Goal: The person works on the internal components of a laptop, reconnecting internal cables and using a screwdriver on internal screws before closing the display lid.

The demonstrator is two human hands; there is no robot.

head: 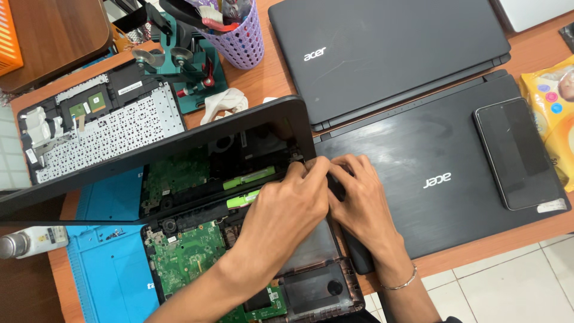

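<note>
An opened laptop base with a green circuit board lies in front of me, its lid tilted up and reflecting the inside. My left hand reaches across the base, fingertips pinched at the right hinge corner. My right hand, with a thin bracelet at the wrist, presses against the same corner from the right, fingers curled. Both hands touch each other there. What the fingertips grip is hidden.
Two closed black laptops lie to the right, a dark phone on the nearer one. A removed keyboard panel rests at the left, beside a green tool stand, purple basket, blue mat and bottle.
</note>
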